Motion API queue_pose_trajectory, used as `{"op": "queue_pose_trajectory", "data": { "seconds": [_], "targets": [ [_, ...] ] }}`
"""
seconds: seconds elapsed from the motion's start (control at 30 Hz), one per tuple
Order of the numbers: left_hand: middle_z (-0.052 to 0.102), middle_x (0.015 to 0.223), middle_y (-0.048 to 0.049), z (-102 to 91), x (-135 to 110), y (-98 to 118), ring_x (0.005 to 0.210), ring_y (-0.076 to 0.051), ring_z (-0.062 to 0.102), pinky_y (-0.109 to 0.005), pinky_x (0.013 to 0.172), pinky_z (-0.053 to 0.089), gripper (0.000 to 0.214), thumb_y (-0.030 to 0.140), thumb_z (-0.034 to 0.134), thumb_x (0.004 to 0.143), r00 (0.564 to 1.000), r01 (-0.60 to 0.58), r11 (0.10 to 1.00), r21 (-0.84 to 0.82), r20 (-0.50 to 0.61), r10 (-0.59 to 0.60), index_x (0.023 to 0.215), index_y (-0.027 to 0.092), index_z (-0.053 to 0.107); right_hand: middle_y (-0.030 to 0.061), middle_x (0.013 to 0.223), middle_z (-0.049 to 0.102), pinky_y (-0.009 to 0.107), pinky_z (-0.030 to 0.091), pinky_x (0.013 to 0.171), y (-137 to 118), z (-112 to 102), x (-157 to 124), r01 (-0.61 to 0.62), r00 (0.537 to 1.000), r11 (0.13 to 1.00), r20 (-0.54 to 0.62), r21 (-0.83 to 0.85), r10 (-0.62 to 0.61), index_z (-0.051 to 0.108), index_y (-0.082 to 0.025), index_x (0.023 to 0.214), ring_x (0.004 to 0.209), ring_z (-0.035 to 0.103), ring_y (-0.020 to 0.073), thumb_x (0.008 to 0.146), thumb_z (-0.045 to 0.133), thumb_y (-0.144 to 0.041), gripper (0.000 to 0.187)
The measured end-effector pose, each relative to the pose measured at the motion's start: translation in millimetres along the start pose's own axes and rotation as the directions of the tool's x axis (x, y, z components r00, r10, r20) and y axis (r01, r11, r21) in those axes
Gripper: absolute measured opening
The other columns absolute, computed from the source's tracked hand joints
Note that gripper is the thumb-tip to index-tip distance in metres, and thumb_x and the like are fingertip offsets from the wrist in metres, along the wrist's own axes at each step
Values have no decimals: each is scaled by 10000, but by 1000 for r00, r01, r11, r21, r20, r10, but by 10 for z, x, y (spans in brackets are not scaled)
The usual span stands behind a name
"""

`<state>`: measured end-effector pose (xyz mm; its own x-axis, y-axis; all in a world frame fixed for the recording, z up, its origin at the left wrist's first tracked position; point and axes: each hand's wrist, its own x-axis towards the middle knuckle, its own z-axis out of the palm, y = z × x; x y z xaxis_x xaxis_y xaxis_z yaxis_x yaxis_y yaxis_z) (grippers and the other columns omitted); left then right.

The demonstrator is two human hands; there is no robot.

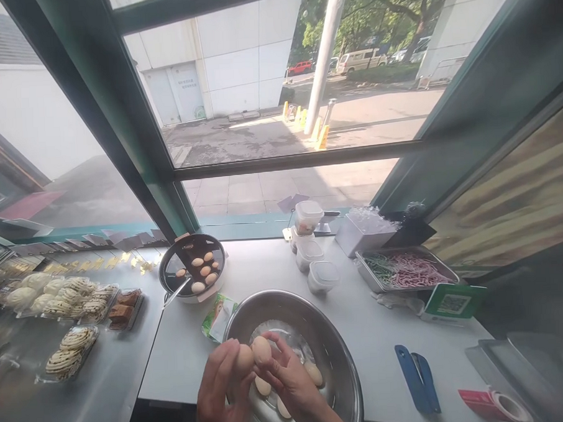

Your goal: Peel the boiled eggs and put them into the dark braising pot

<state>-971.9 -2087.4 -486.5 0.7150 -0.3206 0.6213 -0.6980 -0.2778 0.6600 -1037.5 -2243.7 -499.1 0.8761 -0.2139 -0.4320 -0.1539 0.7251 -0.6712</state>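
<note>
Over a large steel bowl point(346, 351), my left hand point(221, 388) closes its fingers round one egg point(244, 360). My right hand point(291, 378) grips a second egg point(261, 350) between thumb and fingers. The two eggs are side by side and look as if they touch. Below my hands, several more eggs lie in the bowl, among them one loose egg point(313, 374) on the right. My right hand and wrist cover part of the bowl's inside.
A dark pot point(172, 265) with eggs in liquid and a ladle point(177, 292) stands back left. Packed buns point(73, 351) lie left. Lidded tubs point(322, 276) and a tray of shreds point(409, 269) are behind. Blue-handled tool point(417, 379) and tape roll point(509, 406) lie right.
</note>
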Motion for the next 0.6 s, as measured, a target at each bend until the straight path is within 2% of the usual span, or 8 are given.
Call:
{"op": "queue_pose_trajectory", "data": {
  "seconds": [0.07, 0.17, 0.23, 0.37, 0.47, 0.53, 0.57, 0.6],
  "targets": [
    [727, 1300, -122, 2, 20, -30, 1224, -268, 706, -413, 1005, 645, 511, 124, 725, 910, 999, 15, 1000, 21, -44, -14, 1397, 250, 634, 5, 1079, 723, 395, 542, 990, 9, 19, 15, 6, 1000, 1000, 5, -10, -6, 616, -337, 1164, 1011, 726, 239, 619, 980, -526, 682],
    [741, 1292, -109, -40, 99, -107, 1229, -249, 710, -386, 1019, 640, 477, 137, 675, 942, 989, -43, 999, 7, 144, 42, 1404, 245, 627, 27, 1134, 710, 398, 551, 956, 8, 54, 37, 27, 999, 998, 18, -55, -26, 638, -320, 1158, 1013, 721, 245, 624, 980, -515, 663],
    [750, 1289, -104, -111, 154, -168, 1220, -247, 720, -375, 1017, 640, 439, 183, 670, 951, 981, -26, 999, 32, 192, 19, 1385, 245, 641, 40, 1148, 701, 414, 557, 930, 10, 60, 57, 44, 999, 994, 25, -104, -42, 657, -306, 1159, 994, 732, 267, 603, 990, -510, 679],
    [757, 1284, -95, -309, 184, -273, 1173, -256, 742, -364, 964, 650, 442, 280, 712, 934, 995, 101, 982, 161, -40, -96, 1371, 250, 649, 48, 1139, 671, 475, 549, 986, 74, 6, 145, 42, 999, 976, -5, -212, -44, 679, -295, 1171, 1030, 754, 337, 583, 999, -465, 690],
    [771, 1247, -83, -423, 114, -315, 1140, -256, 750, -361, 935, 646, 375, 342, 687, 953, 979, 187, 969, 163, -110, -170, 1317, 254, 688, 55, 1200, 644, 496, 563, 984, 142, -10, 322, 71, 997, 950, -16, -306, -79, 673, -303, 1182, 1011, 765, 345, 590, 976, -466, 685],
    [779, 1217, -82, -465, 28, -333, 1128, -258, 750, -365, 940, 636, 329, 382, 654, 974, 963, 248, 960, 132, -140, -230, 1269, 251, 716, 70, 1236, 640, 483, 594, 911, 131, 59, 545, 109, 991, 862, -18, -495, -135, 655, -306, 1203, 943, 772, 318, 670, 902, -483, 613],
    [782, 1205, -82, -477, -22, -343, 1120, -258, 750, -363, 932, 633, 321, 402, 646, 978, 952, 279, 952, 125, -164, -258, 1250, 250, 726, 79, 1241, 645, 470, 603, 866, 100, 127, 698, 122, 986, 782, -17, -611, -167, 643, -303, 1217, 905, 770, 300, 726, 848, -475, 559],
    [786, 1192, -80, -485, -75, -354, 1108, -259, 753, -357, 914, 632, 317, 420, 643, 979, 941, 307, 944, 125, -191, -280, 1233, 252, 733, 85, 1228, 658, 454, 605, 823, 54, 218, 877, 131, 979, 657, -8, -743, -205, 627, -299, 1236, 868, 762, 278, 789, 776, -456, 497]
  ]
}}
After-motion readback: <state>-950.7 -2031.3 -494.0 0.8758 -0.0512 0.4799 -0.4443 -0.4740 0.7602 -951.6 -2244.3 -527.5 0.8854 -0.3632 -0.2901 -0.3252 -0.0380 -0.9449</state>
